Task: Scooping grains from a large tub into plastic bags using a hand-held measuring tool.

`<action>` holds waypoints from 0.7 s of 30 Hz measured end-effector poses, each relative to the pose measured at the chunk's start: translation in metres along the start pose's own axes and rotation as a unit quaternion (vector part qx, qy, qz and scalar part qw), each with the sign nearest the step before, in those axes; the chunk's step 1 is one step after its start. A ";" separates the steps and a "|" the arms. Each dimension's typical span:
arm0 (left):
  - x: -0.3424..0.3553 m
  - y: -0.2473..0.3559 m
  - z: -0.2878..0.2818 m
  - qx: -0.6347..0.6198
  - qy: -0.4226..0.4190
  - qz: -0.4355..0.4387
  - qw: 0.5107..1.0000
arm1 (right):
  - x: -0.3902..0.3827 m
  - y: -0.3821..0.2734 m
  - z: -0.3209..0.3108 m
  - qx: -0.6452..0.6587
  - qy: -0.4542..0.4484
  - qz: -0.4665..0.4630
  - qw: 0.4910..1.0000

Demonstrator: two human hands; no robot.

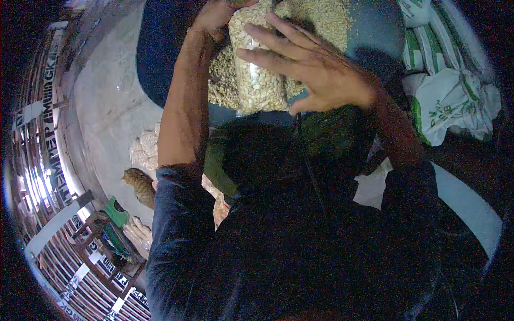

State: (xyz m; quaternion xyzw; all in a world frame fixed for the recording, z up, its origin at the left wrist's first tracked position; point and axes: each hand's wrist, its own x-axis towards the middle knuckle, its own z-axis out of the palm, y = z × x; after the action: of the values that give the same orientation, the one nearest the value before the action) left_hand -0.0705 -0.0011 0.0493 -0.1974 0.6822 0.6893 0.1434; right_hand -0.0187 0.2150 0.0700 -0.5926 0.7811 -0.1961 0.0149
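Observation:
A clear plastic bag full of pale, split-looking beans (261,91) stands out at the top middle, in front of my chest. My left hand (215,20) is at the bag's upper left side with its fingers curled against it; the frame's upper edge cuts off part of the grip. My right hand (313,61) lies over the bag's right side, fingers stretched and spread, fingertips at its face. Loose beans (326,21) are heaped behind and beside the bag on a dark blue surface (160,48).
White and green sacks (450,104) are piled at the right. On the grey floor (107,101) to the left sit a tabby cat (139,187) and filled clear bags (144,150). Slatted panels (40,160) line the far left. A green item (116,211) lies near more packed bags.

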 end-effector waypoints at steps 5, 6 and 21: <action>0.004 -0.001 0.014 0.005 0.004 0.044 0.999 | 0.002 -0.006 -0.002 -0.042 -0.001 0.002 0.999; 0.004 0.001 0.013 0.007 0.000 0.046 0.999 | 0.001 -0.008 -0.003 -0.044 0.001 0.005 0.999; -0.047 -0.011 0.011 0.132 0.032 0.275 0.952 | -0.004 -0.006 0.010 0.086 0.165 -0.009 0.983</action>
State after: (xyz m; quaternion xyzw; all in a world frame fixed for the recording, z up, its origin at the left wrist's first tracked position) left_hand -0.0243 0.0135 0.0613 -0.0032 0.7991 0.5992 -0.0485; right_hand -0.0094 0.2148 0.0619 -0.5558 0.7476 -0.3578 -0.0646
